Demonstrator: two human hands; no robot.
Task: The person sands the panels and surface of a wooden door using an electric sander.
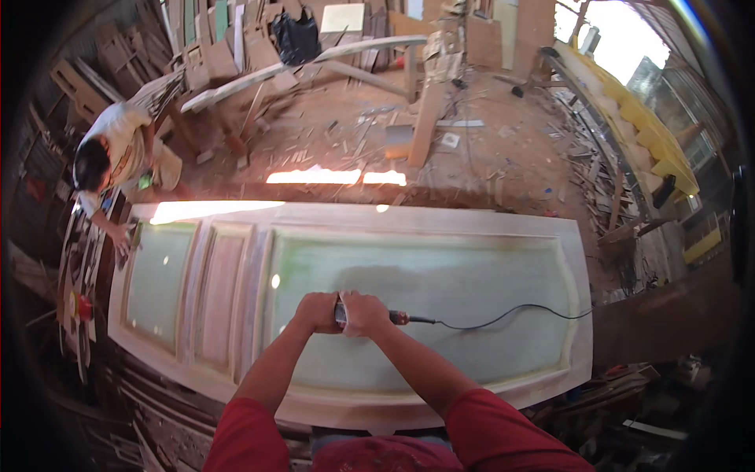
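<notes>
Both of my hands are closed around a slim, dark corded power tool (400, 318), whose exact kind is mostly hidden by my fingers. My left hand (317, 313) grips its left end, and my right hand (366, 315) wraps its body right beside it. A black cord (503, 316) runs from the tool to the right, past the door's edge. Under my hands lies a large wooden door (409, 216) with pale green panels (456, 275) and a narrow reddish panel (224, 299). Whether the tool touches the door cannot be seen.
At the door's left end a co-worker (118, 149) bends over with a hand (120, 236) on its edge. A long timber beam (307, 67) on supports, a black bag (296, 38) and leaning boards stand behind. Wood scraps litter the floor (338, 134). Yellow sheeting (629, 110) hangs at right.
</notes>
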